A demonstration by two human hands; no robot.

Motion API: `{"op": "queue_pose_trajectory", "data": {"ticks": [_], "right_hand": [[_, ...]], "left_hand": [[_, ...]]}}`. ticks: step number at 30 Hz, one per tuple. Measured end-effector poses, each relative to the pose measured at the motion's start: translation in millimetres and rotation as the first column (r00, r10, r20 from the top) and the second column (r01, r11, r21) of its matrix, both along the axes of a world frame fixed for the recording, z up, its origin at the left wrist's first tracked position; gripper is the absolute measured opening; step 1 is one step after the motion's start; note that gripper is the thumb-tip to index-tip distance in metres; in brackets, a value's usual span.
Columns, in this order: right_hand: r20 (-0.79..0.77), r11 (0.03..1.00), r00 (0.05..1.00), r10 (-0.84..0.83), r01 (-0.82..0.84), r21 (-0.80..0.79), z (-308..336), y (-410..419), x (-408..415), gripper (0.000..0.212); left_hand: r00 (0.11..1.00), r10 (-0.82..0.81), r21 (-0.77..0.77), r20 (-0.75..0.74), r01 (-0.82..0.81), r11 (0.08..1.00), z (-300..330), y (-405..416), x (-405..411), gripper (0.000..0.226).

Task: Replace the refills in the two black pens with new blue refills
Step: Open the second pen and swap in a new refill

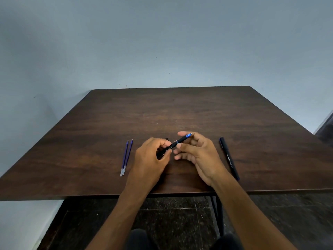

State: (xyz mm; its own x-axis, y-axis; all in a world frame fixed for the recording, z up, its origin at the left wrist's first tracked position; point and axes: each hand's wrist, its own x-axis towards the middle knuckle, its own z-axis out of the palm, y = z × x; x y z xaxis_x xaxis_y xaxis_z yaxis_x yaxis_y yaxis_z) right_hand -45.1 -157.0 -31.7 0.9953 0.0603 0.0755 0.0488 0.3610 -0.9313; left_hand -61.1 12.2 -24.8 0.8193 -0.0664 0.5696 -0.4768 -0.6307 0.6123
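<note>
Black pen [173, 144] between both hands

- The desk [180, 112] has a dark brown wood-grain top with rounded far corners; its far edge stands against the wall.
- Below the near edge of the top runs a thin black frame, and a black metal leg [219, 213] drops from it to the floor on the right of centre.
- The wall [162, 42] behind is pale blue-grey, plain, with a few small dark specks and marks.
- The floor [171, 219] under the desk is dark speckled tile with thin pale joints.
- At the left a lighter strip of wall reaches down beside the floor.
- At the far right edge a dark, blurred shape [326, 127] shows past the desk; what it is cannot be told.
</note>
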Motion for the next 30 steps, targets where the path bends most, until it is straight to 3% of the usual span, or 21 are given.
{"op": "queue_pose_trajectory", "data": {"ticks": [6, 11, 14, 17, 22, 27, 30], "right_hand": [[0.024, 1.0, 1.0, 0.004, -0.004, -0.021, -2.2, -0.5, 0.9, 0.006], [0.003, 0.995, 0.999, -0.033, 0.033, -0.096, 0.6, 2.0, -1.4, 0.029], [0.006, 0.998, 1.0, -0.011, 0.011, -0.057, 1.8, 2.1, -2.5, 0.034], [0.021, 1.0, 1.0, 0.01, -0.011, 0.013, 0.6, -1.5, -1.1, 0.027], [0.022, 1.0, 1.0, 0.0, 0.0, -0.021, -0.3, 0.1, -0.8, 0.002], [0.019, 0.994, 0.999, -0.041, 0.042, -0.1, 0.9, 1.9, -1.4, 0.019], [0.014, 0.999, 1.0, -0.019, 0.02, -0.05, 1.6, 1.9, -2.5, 0.031]], "left_hand": [[1.0, 0.008, -0.002, -0.004, -0.008, 1.0, 0.3, -0.6, 1.2, 0.021], [1.0, 0.004, 0.02, 0.011, -0.004, 1.0, 0.5, -0.1, 0.6, 0.022], [1.0, 0.005, 0.024, 0.015, -0.005, 1.0, 0.6, 0.1, 0.9, 0.021], [1.0, -0.002, 0.024, 0.01, 0.002, 1.0, 0.5, 0.0, 0.9, 0.022], [1.0, -0.006, 0.018, 0.015, 0.005, 1.0, -0.5, -0.5, 1.5, 0.023], [1.0, -0.012, 0.026, 0.02, 0.012, 1.0, -1.2, -0.9, 2.0, 0.022], [1.0, -0.007, 0.028, 0.017, 0.006, 1.0, -1.0, -0.5, 1.1, 0.022]]}}
